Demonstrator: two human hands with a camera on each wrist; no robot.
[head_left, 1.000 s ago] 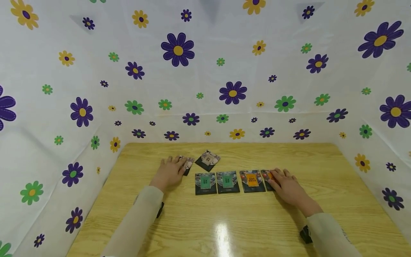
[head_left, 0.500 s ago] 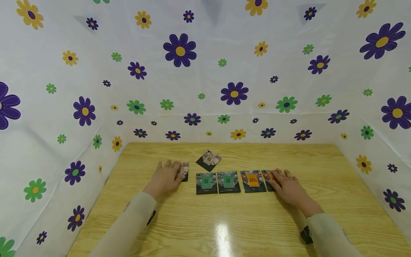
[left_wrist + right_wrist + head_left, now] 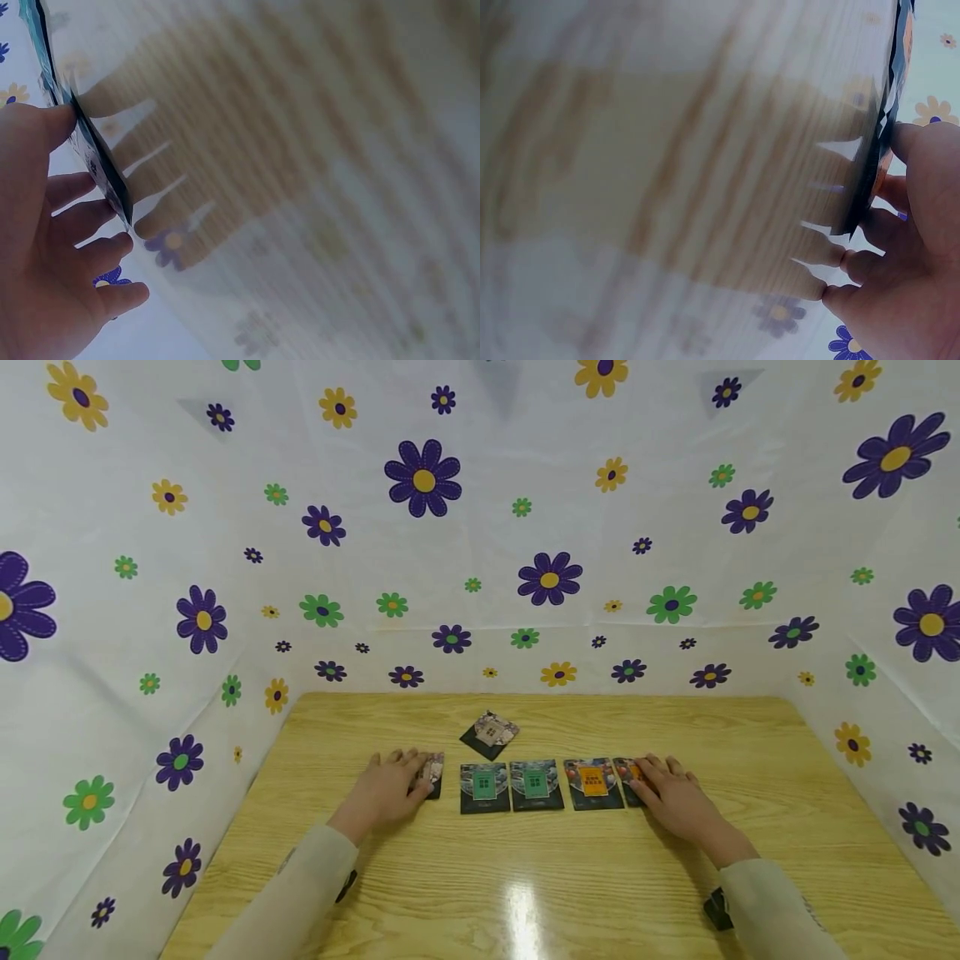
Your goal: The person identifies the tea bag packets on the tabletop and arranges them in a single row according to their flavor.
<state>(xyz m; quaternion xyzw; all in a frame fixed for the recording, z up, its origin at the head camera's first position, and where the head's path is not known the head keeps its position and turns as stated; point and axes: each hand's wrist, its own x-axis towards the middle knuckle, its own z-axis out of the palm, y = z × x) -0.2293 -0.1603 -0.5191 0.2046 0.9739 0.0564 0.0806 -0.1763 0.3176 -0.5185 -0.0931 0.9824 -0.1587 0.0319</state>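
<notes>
My left hand (image 3: 386, 789) rests on a flat beige-and-black packet (image 3: 433, 777), its fingers covering the packet's left part. In the left wrist view the thumb touches this packet and the fingertips lie along it. My right hand (image 3: 677, 802) lies over the right side of an orange-and-black packet (image 3: 627, 783), with thumb and fingertips on it in the right wrist view. Left of that lies a second orange-labelled packet (image 3: 594, 783). Two green-labelled packets (image 3: 484, 787) sit side by side in the middle. Behind them a second beige packet (image 3: 490, 734) lies turned at an angle.
The wooden table (image 3: 480, 877) is glossy and reflects light near its front. A white cloth (image 3: 480, 527) printed with flowers rises at the back and both sides. Dark straps (image 3: 717, 908) show at the sleeves.
My left hand has drawn its beige packet toward me and slightly left, turning it straighter, about level with the row. The right hand stays on its orange packet.
</notes>
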